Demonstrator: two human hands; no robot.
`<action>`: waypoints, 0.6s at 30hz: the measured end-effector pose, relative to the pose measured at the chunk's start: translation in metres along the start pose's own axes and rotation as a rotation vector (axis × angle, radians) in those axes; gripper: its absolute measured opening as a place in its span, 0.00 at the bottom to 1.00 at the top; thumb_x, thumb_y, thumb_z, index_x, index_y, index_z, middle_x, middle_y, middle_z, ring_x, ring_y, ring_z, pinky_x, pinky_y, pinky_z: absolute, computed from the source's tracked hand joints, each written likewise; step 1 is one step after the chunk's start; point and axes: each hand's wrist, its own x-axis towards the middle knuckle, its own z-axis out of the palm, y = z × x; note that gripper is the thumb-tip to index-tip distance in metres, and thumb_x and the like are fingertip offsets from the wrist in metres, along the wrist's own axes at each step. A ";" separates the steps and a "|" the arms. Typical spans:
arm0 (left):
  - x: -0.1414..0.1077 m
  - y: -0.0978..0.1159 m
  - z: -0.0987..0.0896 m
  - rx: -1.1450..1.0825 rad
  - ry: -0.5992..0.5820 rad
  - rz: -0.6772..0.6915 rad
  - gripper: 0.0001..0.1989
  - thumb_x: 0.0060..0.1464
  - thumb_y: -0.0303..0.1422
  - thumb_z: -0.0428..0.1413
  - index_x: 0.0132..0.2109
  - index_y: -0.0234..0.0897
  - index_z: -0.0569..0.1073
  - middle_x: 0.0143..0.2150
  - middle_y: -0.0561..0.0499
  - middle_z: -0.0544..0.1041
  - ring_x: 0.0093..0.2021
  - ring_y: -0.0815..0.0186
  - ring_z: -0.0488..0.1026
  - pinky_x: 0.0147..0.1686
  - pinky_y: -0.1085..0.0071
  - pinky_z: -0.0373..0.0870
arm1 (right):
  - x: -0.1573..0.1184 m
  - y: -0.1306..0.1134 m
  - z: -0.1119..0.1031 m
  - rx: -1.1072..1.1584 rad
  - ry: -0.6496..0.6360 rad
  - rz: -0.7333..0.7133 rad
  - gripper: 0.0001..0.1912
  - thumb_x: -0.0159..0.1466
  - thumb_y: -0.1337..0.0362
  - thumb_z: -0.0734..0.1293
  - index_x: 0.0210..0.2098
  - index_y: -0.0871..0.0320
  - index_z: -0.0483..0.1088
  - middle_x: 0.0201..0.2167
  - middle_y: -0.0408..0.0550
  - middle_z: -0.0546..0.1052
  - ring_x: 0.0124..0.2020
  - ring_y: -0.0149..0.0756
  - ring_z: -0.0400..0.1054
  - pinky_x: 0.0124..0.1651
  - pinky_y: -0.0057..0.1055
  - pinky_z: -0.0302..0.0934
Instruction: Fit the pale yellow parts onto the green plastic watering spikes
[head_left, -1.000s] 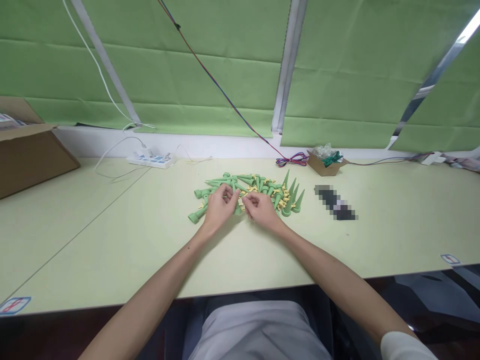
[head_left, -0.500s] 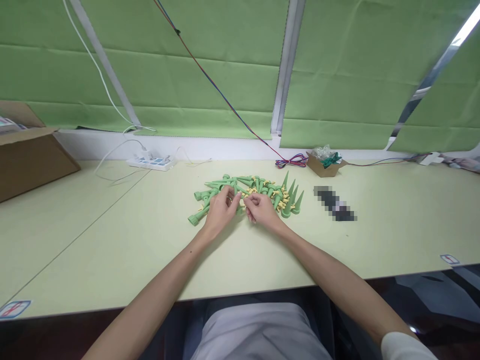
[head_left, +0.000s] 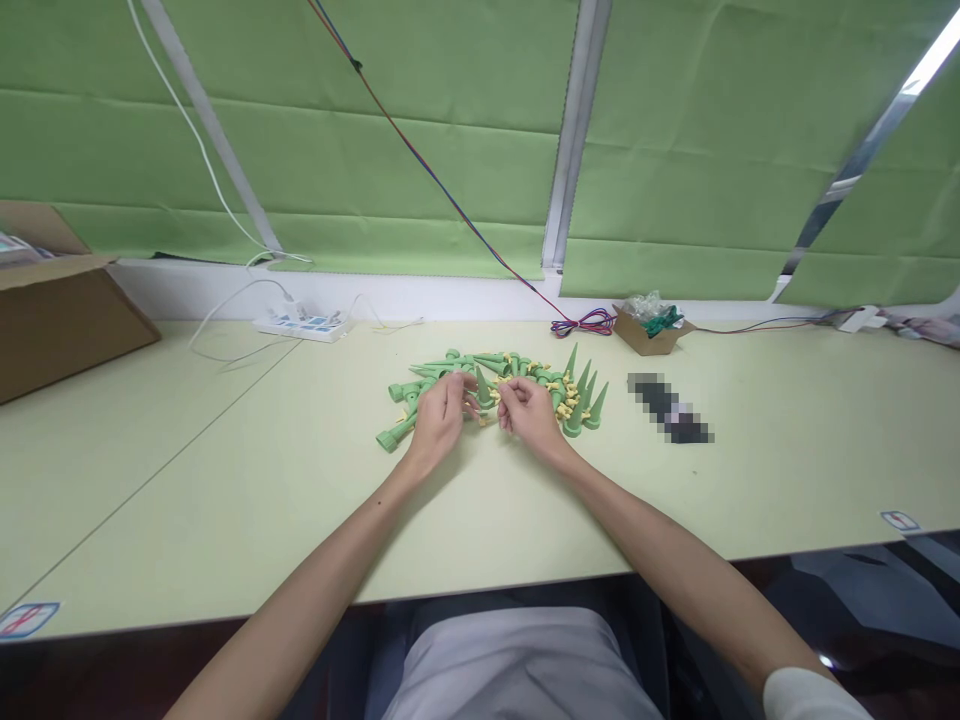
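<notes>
Green cone-shaped spikes (head_left: 430,369) and small yellow pieces (head_left: 568,408) lie in a loose pile on the pale table (head_left: 480,530). My left hand (head_left: 444,412) is at the near side of the pile, its fingers curled around the lower part of a green spike (head_left: 483,386) that points up. Just to its right, my right hand (head_left: 525,408) has thumb and forefinger pinched together; whatever is between them is too small to make out. Several green spikes (head_left: 596,408) stand upright at the pile's right end.
A cardboard box (head_left: 67,320) is at the far left, a white power strip (head_left: 301,324) at the back left. Behind the pile on the right are coiled wires (head_left: 583,322) and a small open box (head_left: 651,338); a blurred dark object (head_left: 670,408) lies nearer.
My hands have moved slightly apart, the right one shifting to the right. A green spike now shows upright between them by my left fingers.
</notes>
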 end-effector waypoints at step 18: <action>0.002 0.006 0.000 -0.380 -0.341 -0.418 0.27 0.57 0.56 0.55 0.27 0.35 0.71 0.25 0.49 0.71 0.24 0.69 0.70 0.23 0.70 0.67 | 0.001 -0.004 -0.004 -0.074 -0.004 -0.097 0.18 0.65 0.46 0.63 0.31 0.55 0.65 0.23 0.41 0.70 0.21 0.31 0.64 0.25 0.29 0.60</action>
